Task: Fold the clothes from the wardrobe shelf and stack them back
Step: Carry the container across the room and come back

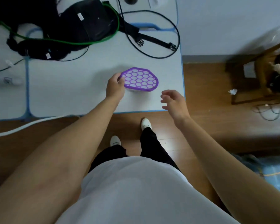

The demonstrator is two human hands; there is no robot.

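Purple-lidded container (140,80) (contents hidden) | left hand (115,88) pinches its edge — right hand (174,102) loose

A purple lid (140,79) with a honeycomb pattern of pale cells stands on a white table (71,97) edged in blue. At the far left of it lies a black bag (84,25), with a bright green cable (68,40) and a black cable (166,54). The floor (208,120) is brown wood. Nearer are white shoes (146,124), black trousers (152,149) and a white shirt (132,188). At the near right is a light blue checked cloth (273,173); at the far right, a brown wooden crate (263,65).
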